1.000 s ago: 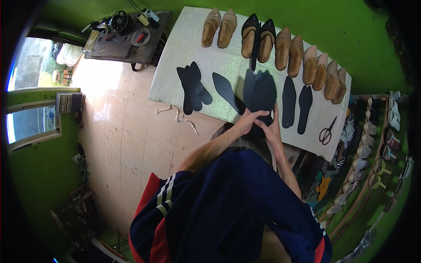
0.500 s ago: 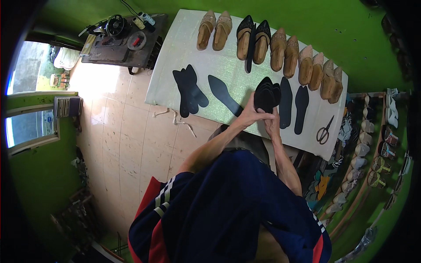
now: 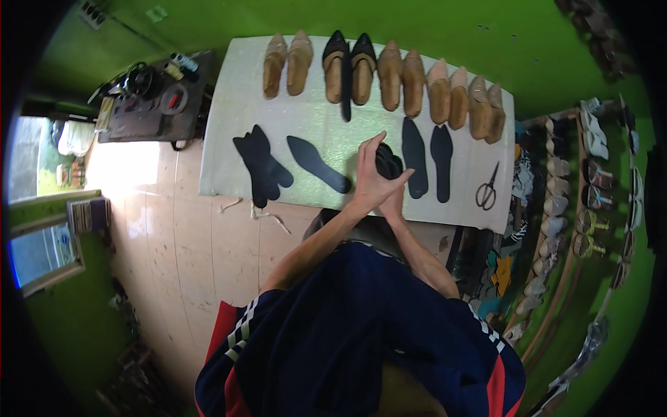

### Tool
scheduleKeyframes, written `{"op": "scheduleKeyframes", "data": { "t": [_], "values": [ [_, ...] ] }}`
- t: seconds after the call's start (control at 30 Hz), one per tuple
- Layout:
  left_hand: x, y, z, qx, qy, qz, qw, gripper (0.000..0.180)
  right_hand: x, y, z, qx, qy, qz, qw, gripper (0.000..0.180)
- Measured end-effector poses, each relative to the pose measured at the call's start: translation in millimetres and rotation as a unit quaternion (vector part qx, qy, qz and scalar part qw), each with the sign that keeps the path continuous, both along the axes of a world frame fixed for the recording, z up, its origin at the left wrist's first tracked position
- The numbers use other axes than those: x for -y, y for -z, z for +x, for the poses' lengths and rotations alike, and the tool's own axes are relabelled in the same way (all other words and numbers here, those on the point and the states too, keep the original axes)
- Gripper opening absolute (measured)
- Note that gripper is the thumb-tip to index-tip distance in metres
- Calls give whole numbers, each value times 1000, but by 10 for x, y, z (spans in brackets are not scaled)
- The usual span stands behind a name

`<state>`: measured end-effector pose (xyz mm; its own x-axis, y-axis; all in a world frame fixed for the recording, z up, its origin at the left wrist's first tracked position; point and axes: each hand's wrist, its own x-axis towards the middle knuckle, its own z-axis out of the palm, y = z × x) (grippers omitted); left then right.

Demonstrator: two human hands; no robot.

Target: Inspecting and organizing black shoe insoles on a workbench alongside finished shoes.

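A bundled stack of black insoles is held upright over the table's near edge, seen from its end. My left hand is closed around it, the fingers along its left side and the thumb reaching across to its right. Behind and below, my right hand grips the lower part; its fingers are mostly hidden. Just right of the stack lie two single black insoles, a wider one and a narrower one. To the left lie another insole and a fanned group of insoles.
Pairs of pointed shoes on wooden lasts line the far side of the white table; a black strip stands between the black pair. Scissors lie at right. A sewing machine sits back left. Shoe racks run along the right.
The stack has turned from showing its broad face to showing its end. My left hand has shifted up around it, and my right hand is now more hidden. The whole view has swung.
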<state>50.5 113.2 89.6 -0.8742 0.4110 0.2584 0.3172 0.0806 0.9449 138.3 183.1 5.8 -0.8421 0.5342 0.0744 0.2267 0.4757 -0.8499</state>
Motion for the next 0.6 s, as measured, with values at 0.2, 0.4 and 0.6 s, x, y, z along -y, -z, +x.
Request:
{"op": "scheduleKeyframes", "data": {
  "t": [0.2,0.4,0.6],
  "values": [
    [79,87,-202,-35,162,49,985,55,-235,394,-39,24,-49,-36,998,69],
    [-88,112,-251,-38,241,55,968,49,-972,241,21,125,-241,-78,959,98],
    [-26,-6,-241,-39,283,23,958,51,-719,-13,-162,83,-238,20,968,85]
  ]
}}
